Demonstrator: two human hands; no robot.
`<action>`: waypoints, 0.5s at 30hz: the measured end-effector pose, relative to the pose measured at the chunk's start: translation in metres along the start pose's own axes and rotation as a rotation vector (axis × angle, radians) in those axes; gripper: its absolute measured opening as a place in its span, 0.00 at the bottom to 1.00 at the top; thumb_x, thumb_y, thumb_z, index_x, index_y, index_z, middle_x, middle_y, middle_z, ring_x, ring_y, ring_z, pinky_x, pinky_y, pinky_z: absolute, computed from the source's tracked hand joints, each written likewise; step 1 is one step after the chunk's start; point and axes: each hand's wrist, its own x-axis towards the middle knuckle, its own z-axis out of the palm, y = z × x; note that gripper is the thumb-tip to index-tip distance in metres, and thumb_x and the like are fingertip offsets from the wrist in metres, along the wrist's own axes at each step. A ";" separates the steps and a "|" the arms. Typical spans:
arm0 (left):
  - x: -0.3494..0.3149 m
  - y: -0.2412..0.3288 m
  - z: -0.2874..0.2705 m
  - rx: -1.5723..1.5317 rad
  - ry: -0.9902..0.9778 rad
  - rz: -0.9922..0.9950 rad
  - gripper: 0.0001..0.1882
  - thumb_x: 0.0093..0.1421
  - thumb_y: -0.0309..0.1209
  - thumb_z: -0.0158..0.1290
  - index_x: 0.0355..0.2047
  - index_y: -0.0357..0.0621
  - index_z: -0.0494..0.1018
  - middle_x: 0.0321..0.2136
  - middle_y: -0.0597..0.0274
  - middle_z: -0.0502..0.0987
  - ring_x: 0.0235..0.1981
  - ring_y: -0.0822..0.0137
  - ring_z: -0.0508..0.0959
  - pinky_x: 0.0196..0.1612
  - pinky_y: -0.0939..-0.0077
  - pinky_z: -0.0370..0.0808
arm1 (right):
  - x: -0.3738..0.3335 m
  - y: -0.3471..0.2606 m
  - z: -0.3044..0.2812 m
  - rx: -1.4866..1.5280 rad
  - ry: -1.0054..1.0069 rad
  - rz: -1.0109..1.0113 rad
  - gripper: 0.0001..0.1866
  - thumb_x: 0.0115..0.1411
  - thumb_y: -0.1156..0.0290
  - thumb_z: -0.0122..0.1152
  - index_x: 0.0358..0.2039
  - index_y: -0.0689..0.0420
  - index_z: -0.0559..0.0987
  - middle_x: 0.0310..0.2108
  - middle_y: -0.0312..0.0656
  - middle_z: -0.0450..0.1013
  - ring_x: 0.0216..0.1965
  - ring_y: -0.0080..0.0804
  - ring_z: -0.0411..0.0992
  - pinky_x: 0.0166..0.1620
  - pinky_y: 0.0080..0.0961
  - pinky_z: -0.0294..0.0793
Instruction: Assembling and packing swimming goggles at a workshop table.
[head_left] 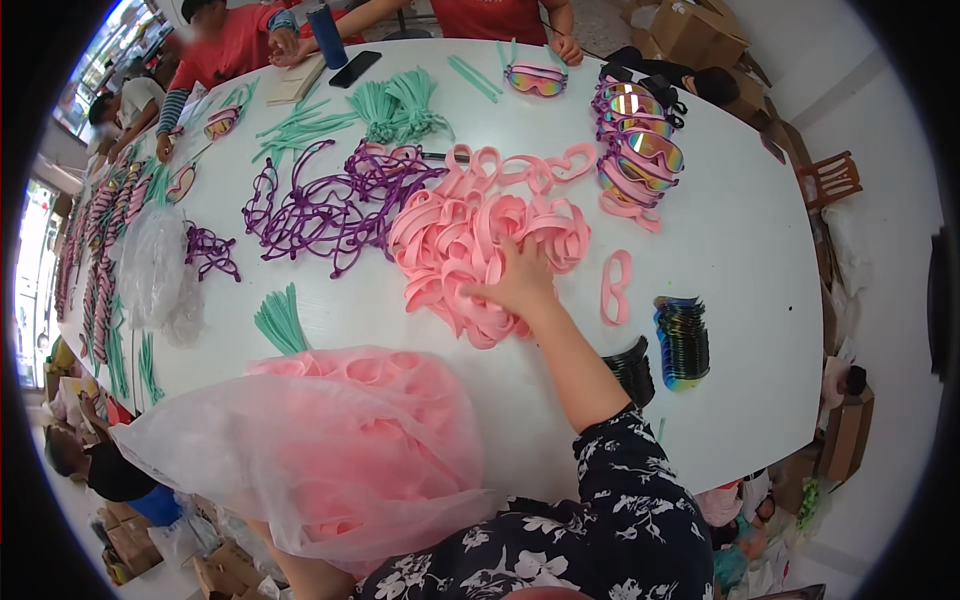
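Observation:
My right hand (522, 283) lies on a heap of pink rubbery goggle frames (440, 235) in the middle of the white table (740, 230). Its thumb and fingers are spread, the fingertips partly lost among the frames. Nearer to me, a translucent plastic bag (220, 430) bulges with more pink frames (400, 420). My left forearm (310, 575) goes under the bag's near side; the left hand is hidden behind it. One loose pink frame (616, 288) lies right of the heap, near stacks of dark curved lenses (682, 343).
Purple straps (320, 215) lie tangled left of the heap, with green strap bundles (400, 105) beyond. Assembled goggles (640, 150) form a row at far right. A blue bottle (325, 38) and phone (355, 69) are at the far edge, where other people (215, 45) sit.

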 end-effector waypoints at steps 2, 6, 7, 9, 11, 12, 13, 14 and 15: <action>-0.002 -0.002 0.001 0.013 0.000 0.010 0.23 0.66 0.33 0.39 0.57 0.31 0.63 0.50 0.52 0.71 0.48 0.61 0.74 0.50 0.68 0.72 | -0.017 -0.024 0.009 -0.142 -0.006 -0.029 0.63 0.31 0.39 0.74 0.66 0.50 0.54 0.62 0.61 0.49 0.64 0.65 0.48 0.56 0.60 0.61; 0.003 -0.001 0.005 0.031 -0.044 0.040 0.22 0.66 0.32 0.39 0.56 0.30 0.63 0.49 0.51 0.72 0.47 0.61 0.74 0.49 0.68 0.73 | -0.015 -0.032 0.020 -0.172 -0.034 -0.012 0.64 0.29 0.45 0.77 0.66 0.49 0.54 0.63 0.59 0.49 0.63 0.67 0.47 0.53 0.66 0.61; 0.002 0.001 0.004 0.036 -0.053 0.052 0.22 0.66 0.32 0.39 0.56 0.29 0.63 0.49 0.51 0.72 0.47 0.62 0.74 0.49 0.68 0.73 | -0.007 -0.029 0.022 -0.150 -0.030 -0.012 0.63 0.29 0.47 0.78 0.65 0.50 0.54 0.63 0.58 0.49 0.63 0.67 0.47 0.53 0.67 0.61; -0.003 0.003 0.000 0.064 -0.087 0.091 0.22 0.66 0.31 0.39 0.56 0.29 0.64 0.49 0.51 0.72 0.46 0.62 0.75 0.49 0.69 0.73 | 0.015 -0.009 0.032 -0.174 0.075 -0.033 0.53 0.34 0.57 0.75 0.61 0.53 0.60 0.62 0.56 0.54 0.61 0.61 0.56 0.56 0.54 0.65; -0.014 0.008 -0.007 0.047 -0.086 0.100 0.22 0.66 0.31 0.39 0.56 0.28 0.64 0.48 0.51 0.73 0.46 0.62 0.75 0.48 0.69 0.73 | 0.030 0.003 0.039 -0.068 0.214 -0.082 0.46 0.36 0.62 0.72 0.58 0.56 0.64 0.59 0.56 0.59 0.58 0.57 0.61 0.57 0.45 0.66; -0.020 0.009 -0.010 -0.021 -0.056 0.065 0.22 0.66 0.31 0.39 0.55 0.28 0.64 0.48 0.51 0.73 0.46 0.62 0.75 0.48 0.69 0.73 | 0.035 0.006 0.043 -0.016 0.291 -0.111 0.42 0.37 0.63 0.71 0.56 0.58 0.67 0.57 0.56 0.62 0.56 0.55 0.63 0.57 0.41 0.67; -0.025 0.019 -0.007 -0.132 0.011 -0.006 0.23 0.64 0.31 0.42 0.56 0.28 0.64 0.48 0.50 0.73 0.46 0.62 0.76 0.48 0.69 0.74 | 0.037 0.006 0.046 -0.013 0.319 -0.095 0.39 0.38 0.63 0.71 0.53 0.59 0.69 0.54 0.56 0.65 0.55 0.54 0.64 0.57 0.42 0.67; -0.030 0.029 -0.003 -0.250 0.080 -0.070 0.25 0.62 0.32 0.45 0.56 0.28 0.63 0.49 0.49 0.73 0.46 0.61 0.76 0.48 0.68 0.74 | 0.037 0.006 0.050 -0.006 0.342 -0.090 0.36 0.39 0.63 0.70 0.51 0.60 0.72 0.52 0.56 0.67 0.55 0.54 0.65 0.56 0.42 0.67; -0.031 0.032 -0.011 -0.315 0.042 -0.087 0.25 0.61 0.30 0.46 0.56 0.28 0.64 0.48 0.50 0.74 0.46 0.63 0.76 0.48 0.69 0.74 | 0.040 0.011 0.050 0.040 0.357 -0.096 0.32 0.41 0.63 0.68 0.48 0.61 0.74 0.50 0.54 0.69 0.52 0.53 0.67 0.56 0.42 0.68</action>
